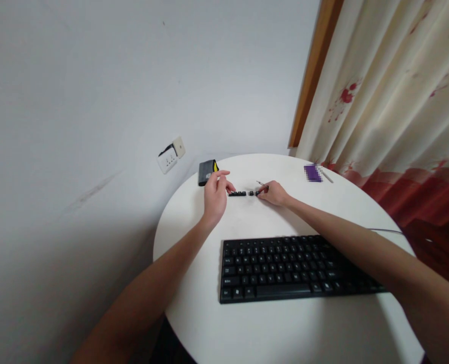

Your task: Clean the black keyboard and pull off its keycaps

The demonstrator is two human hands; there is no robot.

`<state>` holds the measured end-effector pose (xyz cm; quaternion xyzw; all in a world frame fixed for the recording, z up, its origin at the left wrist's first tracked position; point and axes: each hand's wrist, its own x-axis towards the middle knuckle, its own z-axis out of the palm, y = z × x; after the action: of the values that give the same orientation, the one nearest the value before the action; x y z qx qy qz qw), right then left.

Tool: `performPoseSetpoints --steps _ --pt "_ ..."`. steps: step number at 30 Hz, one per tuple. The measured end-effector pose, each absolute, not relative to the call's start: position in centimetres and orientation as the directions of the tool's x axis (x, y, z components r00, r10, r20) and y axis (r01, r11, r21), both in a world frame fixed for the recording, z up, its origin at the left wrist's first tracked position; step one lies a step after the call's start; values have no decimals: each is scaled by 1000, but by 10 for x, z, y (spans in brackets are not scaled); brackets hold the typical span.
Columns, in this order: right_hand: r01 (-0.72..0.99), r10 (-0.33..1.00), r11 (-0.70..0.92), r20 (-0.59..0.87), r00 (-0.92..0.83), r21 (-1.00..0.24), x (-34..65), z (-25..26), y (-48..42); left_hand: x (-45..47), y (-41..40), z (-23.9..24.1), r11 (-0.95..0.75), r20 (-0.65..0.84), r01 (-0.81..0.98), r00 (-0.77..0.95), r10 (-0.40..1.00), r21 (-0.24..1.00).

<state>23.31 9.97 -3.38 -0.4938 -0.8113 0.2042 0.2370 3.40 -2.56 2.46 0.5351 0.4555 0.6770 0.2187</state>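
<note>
Several small black keycaps [238,193] lie in a short row on the white round table. A single keycap [251,193] sits a little to the right of that row. My left hand [215,194] is open, its fingers spread at the row's left end; whether a fingertip touches a keycap is hard to tell. Between the fingers of my right hand [272,193] is a slim, pointed tool [260,183], its kind too small to make out. Those same fingertips are at another keycap [257,193] on the table. A black keyboard [269,268] lies nearer to me, its right part under my right forearm.
Behind my left hand is a dark pouch [206,172] with a yellow patch. A purple item [312,173], blurred out, and a white stick [327,176] lie at the back right. A cable [385,231] crosses the table's right edge. Wall and curtain [383,101] stand behind.
</note>
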Motion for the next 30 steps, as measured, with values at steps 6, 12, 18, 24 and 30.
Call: performPoseSetpoints --steps 6,12,18,24,30 --pt "714 905 416 176 -388 -563 230 -32 99 35 -25 27 -469 493 158 -347 798 869" --pt "717 904 417 173 -391 -559 228 -29 97 36 -27 28 -459 479 143 -348 806 877" --pt "715 902 421 169 -398 -558 228 -30 97 38 -29 30 -457 472 128 -340 813 880" --pt "703 897 427 169 -408 -568 228 -31 99 39 -29 30 -457 474 133 -329 817 879" --pt "699 897 428 171 -409 -573 228 -33 100 38 -28 29 -469 488 141 -321 812 872"
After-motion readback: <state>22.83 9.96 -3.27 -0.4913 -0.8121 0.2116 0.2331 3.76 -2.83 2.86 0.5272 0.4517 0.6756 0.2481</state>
